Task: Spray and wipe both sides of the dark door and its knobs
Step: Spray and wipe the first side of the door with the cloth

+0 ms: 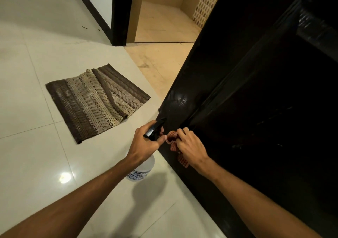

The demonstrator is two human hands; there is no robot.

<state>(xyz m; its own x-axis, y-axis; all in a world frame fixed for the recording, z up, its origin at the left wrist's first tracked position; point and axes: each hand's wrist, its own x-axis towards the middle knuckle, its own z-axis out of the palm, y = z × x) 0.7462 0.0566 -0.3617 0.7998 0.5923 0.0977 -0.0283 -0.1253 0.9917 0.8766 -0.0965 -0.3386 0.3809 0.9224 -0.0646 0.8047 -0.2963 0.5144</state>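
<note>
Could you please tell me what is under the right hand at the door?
A red checked cloth, bunched under the right hand against the dark door, with its ends hanging out below. The fingers cover the rest, so its fold is hidden.

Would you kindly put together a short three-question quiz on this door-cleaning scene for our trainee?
1. True or false: the right hand grips the spray bottle.
2. The right hand holds the checked cloth against: A) the wall, B) the dark door, C) the ceiling.
3. What lies flat on the white floor tiles?

Key:
1. False; the left hand grips it.
2. B.
3. The striped mat.
</note>
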